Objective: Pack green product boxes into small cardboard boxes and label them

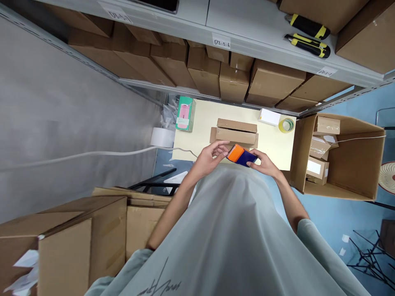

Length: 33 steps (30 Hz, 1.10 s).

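A small orange and dark blue box (pixel 237 153) is held up in front of my shirt, at the near edge of the pale table. My right hand (pixel 262 163) grips its dark blue end, thumb on the near side and fingers behind. At the orange end, my left hand (pixel 212 158) has its thumb and curled fingertips against the edge, while the index finger reaches out above. Just beyond the hands lies an open brown cardboard carton (pixel 236 135) with its flaps spread. What is inside it is hard to see.
On the pale table (pixel 212 111) are a green and pink box (pixel 185 114), a white box (pixel 269 117) and a tape roll (pixel 286 125). A large open carton (pixel 354 181) with small boxes stands right. Overhead, a shelf (pixel 247 33) carries two utility knives (pixel 308 35). Cartons (pixel 108 230) stand left.
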Each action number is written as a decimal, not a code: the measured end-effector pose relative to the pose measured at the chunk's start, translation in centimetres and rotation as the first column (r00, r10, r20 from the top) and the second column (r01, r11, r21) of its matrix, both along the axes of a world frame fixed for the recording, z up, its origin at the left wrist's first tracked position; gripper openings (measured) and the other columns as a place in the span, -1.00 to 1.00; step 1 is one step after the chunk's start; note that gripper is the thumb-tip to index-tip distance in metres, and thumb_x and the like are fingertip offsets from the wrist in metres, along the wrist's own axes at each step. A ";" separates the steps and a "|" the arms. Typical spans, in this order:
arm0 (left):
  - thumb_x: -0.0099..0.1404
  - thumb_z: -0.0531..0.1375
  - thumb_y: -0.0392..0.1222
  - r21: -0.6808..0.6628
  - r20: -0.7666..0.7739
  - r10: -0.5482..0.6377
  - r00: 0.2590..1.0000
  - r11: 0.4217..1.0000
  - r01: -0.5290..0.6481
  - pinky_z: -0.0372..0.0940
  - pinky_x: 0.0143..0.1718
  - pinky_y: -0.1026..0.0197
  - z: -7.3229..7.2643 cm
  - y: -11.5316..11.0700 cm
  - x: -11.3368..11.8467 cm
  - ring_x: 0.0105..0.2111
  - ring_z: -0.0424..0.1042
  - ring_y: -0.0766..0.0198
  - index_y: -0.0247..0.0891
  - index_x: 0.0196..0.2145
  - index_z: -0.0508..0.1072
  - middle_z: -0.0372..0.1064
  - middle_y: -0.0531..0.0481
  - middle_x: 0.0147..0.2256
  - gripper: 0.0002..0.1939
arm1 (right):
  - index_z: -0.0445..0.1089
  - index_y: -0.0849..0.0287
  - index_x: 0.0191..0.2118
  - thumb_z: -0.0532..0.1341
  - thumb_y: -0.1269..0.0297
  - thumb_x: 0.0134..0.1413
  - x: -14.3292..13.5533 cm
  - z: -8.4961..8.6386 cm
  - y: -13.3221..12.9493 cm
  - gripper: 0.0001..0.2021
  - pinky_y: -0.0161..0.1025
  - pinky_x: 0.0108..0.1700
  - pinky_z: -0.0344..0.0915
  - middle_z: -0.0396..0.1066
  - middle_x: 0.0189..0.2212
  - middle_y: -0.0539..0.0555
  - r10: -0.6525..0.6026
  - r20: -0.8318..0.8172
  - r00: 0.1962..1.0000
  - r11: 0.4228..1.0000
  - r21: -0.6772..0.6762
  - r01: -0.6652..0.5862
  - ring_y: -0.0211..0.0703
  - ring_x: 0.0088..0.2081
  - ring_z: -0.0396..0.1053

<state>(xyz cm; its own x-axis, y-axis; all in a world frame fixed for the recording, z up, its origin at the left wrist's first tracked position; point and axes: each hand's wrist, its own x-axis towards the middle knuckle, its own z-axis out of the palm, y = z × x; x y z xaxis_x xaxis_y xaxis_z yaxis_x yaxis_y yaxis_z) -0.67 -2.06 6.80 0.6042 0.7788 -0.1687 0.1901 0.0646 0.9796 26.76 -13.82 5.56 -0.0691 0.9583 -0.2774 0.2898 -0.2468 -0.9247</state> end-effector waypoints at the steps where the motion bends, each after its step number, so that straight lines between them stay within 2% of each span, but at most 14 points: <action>1: 0.50 0.32 0.11 -0.005 -0.001 0.001 1.000 1.000 -0.001 0.58 -0.09 0.15 -0.2 0.0 0.0 -0.19 0.65 0.20 -0.19 0.22 0.59 0.63 -0.11 -0.15 -0.52 | 0.49 0.09 -0.07 0.41 -0.02 0.27 0.0 0.0 0.0 -0.68 -0.07 0.04 0.49 0.58 -0.17 0.05 0.002 0.004 1.000 1.000 -0.003 -0.002 -0.02 -0.12 0.54; 6: 0.54 0.26 0.12 -0.026 0.015 -0.006 1.000 1.000 0.007 0.55 -0.12 0.16 -0.7 -0.1 0.0 -0.24 0.59 0.23 -0.20 0.23 0.57 0.58 -0.06 -0.19 -0.53 | 0.49 0.09 -0.05 0.41 -0.01 0.26 0.1 0.5 0.3 -0.68 -0.09 0.02 0.46 0.58 -0.19 0.04 0.026 0.007 1.000 0.999 -0.030 -0.025 -0.04 -0.14 0.51; 12: 0.52 0.28 0.25 -0.251 0.057 0.040 0.998 0.968 -0.025 0.53 -0.15 0.14 -0.8 0.5 0.2 -0.27 0.54 0.22 -0.20 0.21 0.57 0.53 -0.04 -0.20 -0.45 | 0.49 0.07 -0.06 0.39 -0.04 0.28 0.5 0.6 0.7 -0.69 -0.09 0.03 0.45 0.58 -0.17 0.05 0.044 0.000 0.999 0.998 -0.054 -0.044 -0.01 -0.12 0.51; 14: 0.51 0.26 0.30 -0.300 0.035 0.093 0.995 0.951 -0.078 0.52 -0.18 0.14 -0.9 0.5 0.4 -0.26 0.55 0.20 -0.19 0.18 0.58 0.57 -0.08 -0.16 -0.44 | 0.50 0.05 -0.05 0.39 -0.05 0.27 0.7 0.6 0.9 -0.68 -0.08 0.05 0.45 0.59 -0.15 0.06 0.050 0.027 0.998 0.997 -0.060 -0.049 0.01 -0.10 0.52; 16: 0.42 0.35 0.29 -0.303 -0.002 0.169 0.986 0.939 -0.162 0.49 -0.24 0.17 -1.1 0.4 0.6 -0.29 0.54 0.23 -0.19 0.12 0.59 0.59 -0.07 -0.17 -0.45 | 0.50 0.05 -0.05 0.39 -0.05 0.26 0.9 0.7 1.2 -0.68 -0.07 0.06 0.45 0.60 -0.13 0.06 0.059 0.059 0.997 0.996 -0.068 -0.055 0.03 -0.09 0.54; 18: 0.29 0.48 0.22 -0.289 -0.037 0.241 0.970 0.926 -0.241 0.45 -0.29 0.22 -1.6 0.3 0.9 -0.33 0.51 0.26 -0.20 0.02 0.59 0.59 -0.04 -0.23 -0.47 | 0.49 0.05 -0.06 0.39 -0.03 0.23 0.9 1.0 1.7 -0.68 -0.07 0.03 0.45 0.62 -0.14 0.07 0.072 0.093 0.993 0.994 -0.083 -0.065 0.03 -0.11 0.55; 21: 0.20 0.51 0.20 -0.306 -0.062 0.310 0.949 0.899 -0.314 0.42 -0.35 0.22 -2.4 0.2 1.1 -0.39 0.48 0.27 -0.23 -0.16 0.60 0.56 -0.02 -0.34 -0.53 | 0.50 0.07 -0.08 0.38 -0.03 0.19 0.8 1.7 2.8 -0.68 -0.10 -0.04 0.43 0.62 -0.19 0.05 0.116 0.145 0.983 0.988 -0.117 -0.099 0.01 -0.18 0.54; 26: 0.09 0.55 0.14 -0.395 -0.074 0.424 0.902 0.819 -0.417 0.36 -0.44 0.25 -3.6 0.9 1.3 -0.44 0.46 0.30 -0.26 -0.16 0.63 0.59 -0.03 -0.36 -0.49 | 0.52 0.10 -0.16 0.39 -0.28 0.18 0.0 2.6 5.6 -0.52 -0.16 -0.17 0.38 0.60 -0.29 0.04 0.121 0.217 0.969 0.979 -0.185 -0.081 -0.03 -0.27 0.51; 33: 0.13 0.51 0.03 -0.416 -0.077 0.547 0.833 0.742 -0.526 0.20 -0.57 0.30 -4.1 2.5 1.9 -0.56 0.32 0.38 -0.29 -0.32 0.64 0.53 -0.01 -0.46 -0.66 | 0.54 0.11 -0.21 0.35 -0.46 0.17 -0.2 4.1 9.3 -0.38 -0.18 -0.22 0.34 0.59 -0.32 0.08 0.170 0.287 0.943 0.975 -0.186 -0.119 -0.01 -0.28 0.50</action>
<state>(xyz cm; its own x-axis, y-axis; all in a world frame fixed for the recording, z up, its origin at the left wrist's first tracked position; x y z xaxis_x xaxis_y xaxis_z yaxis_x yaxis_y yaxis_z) 1.27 0.43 2.73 0.1230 0.8432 -0.5233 -0.0429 0.5313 0.8461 26.58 -4.48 9.67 -0.0924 0.8836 -0.4590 0.5910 -0.3223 -0.7395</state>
